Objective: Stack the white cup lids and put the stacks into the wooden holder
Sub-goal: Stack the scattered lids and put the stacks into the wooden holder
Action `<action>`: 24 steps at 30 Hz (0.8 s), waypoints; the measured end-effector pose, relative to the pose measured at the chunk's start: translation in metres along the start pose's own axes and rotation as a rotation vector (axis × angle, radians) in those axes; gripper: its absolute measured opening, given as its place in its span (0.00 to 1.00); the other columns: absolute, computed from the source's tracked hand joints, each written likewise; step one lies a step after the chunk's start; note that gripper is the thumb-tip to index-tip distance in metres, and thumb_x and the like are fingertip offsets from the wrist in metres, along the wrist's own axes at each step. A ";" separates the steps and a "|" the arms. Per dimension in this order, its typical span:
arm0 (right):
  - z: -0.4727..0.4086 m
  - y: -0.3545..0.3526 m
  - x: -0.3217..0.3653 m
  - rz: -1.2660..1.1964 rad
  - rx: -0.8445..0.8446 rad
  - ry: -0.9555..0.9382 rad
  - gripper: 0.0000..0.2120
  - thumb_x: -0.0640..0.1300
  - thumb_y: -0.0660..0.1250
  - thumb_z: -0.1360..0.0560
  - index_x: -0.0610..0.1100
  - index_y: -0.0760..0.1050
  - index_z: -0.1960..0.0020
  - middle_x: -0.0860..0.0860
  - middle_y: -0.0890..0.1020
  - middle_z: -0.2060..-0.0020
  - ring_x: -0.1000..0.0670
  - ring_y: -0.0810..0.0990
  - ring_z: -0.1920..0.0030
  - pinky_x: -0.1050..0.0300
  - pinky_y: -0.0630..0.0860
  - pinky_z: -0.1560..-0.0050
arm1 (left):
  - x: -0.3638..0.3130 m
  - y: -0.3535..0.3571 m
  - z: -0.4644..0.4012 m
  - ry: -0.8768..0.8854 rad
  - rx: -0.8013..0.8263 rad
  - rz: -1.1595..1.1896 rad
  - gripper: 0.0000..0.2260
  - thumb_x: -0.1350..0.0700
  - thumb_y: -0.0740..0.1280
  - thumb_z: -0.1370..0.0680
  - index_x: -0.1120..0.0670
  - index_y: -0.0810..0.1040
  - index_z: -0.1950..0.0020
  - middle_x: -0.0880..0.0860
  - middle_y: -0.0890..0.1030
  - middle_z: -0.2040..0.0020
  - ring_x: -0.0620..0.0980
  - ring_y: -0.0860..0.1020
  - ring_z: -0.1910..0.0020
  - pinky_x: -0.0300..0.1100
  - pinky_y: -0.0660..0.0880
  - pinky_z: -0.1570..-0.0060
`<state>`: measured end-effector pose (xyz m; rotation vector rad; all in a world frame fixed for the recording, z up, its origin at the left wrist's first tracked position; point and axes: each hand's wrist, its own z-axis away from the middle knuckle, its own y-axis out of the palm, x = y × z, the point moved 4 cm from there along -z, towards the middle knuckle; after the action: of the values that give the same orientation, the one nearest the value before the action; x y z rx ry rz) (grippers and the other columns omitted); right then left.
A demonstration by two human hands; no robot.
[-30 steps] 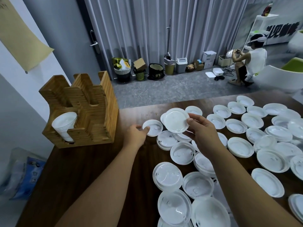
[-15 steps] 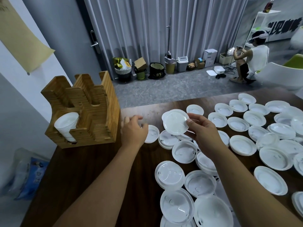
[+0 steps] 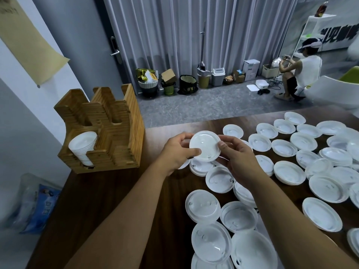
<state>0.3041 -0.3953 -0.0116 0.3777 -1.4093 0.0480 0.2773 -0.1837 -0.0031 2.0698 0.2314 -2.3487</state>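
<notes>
Above the table point(image 3: 108, 200), two hands grip one lid point(image 3: 205, 146).

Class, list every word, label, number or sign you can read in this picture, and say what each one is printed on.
Nothing can be read with certainty.
Large dark characters on the far wall sign: cut off and blurred, unreadable.
Print on the blue packet on the floor: too blurred.
Writing at the top of the tan paper on the wall: too faint.
Marks on the white box by the curtain: too small.

An office-type workroom is suggested; grey curtains point(image 3: 174, 32), bins point(image 3: 218, 76) and boxes point(image 3: 251, 69) along the wall, lettered wall sign point(image 3: 338, 33).
</notes>
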 end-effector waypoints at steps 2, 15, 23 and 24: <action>0.000 -0.001 0.000 -0.016 0.024 0.007 0.13 0.40 0.67 0.14 0.46 0.81 0.31 0.49 0.89 0.41 0.45 0.88 0.39 0.50 0.87 0.43 | 0.000 0.000 -0.001 -0.009 -0.012 0.048 0.21 0.67 0.79 0.25 0.44 0.82 0.41 0.44 0.89 0.48 0.45 0.88 0.48 0.42 0.85 0.52; -0.001 0.000 0.000 0.026 0.114 0.013 0.13 0.38 0.69 0.15 0.44 0.81 0.31 0.44 0.89 0.42 0.43 0.88 0.39 0.50 0.87 0.43 | -0.001 -0.007 -0.003 -0.010 -0.043 -0.007 0.15 0.62 0.80 0.23 0.44 0.83 0.45 0.40 0.89 0.51 0.43 0.88 0.48 0.44 0.86 0.49; -0.005 -0.007 0.008 -0.054 0.003 0.018 0.09 0.40 0.69 0.15 0.42 0.82 0.36 0.44 0.90 0.45 0.44 0.90 0.44 0.51 0.87 0.47 | -0.004 -0.023 -0.007 -0.058 -0.048 0.102 0.17 0.39 0.74 0.21 0.49 0.87 0.41 0.49 0.89 0.44 0.52 0.86 0.42 0.48 0.83 0.45; -0.006 -0.010 0.009 -0.070 -0.027 0.014 0.09 0.39 0.70 0.15 0.42 0.82 0.36 0.45 0.90 0.46 0.45 0.90 0.46 0.52 0.86 0.48 | -0.003 -0.032 -0.011 -0.059 -0.170 0.018 0.17 0.38 0.72 0.20 0.49 0.88 0.42 0.48 0.89 0.46 0.51 0.85 0.43 0.46 0.81 0.48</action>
<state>0.3135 -0.4046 -0.0061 0.4033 -1.3800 -0.0259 0.2856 -0.1506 0.0020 1.9160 0.3956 -2.2870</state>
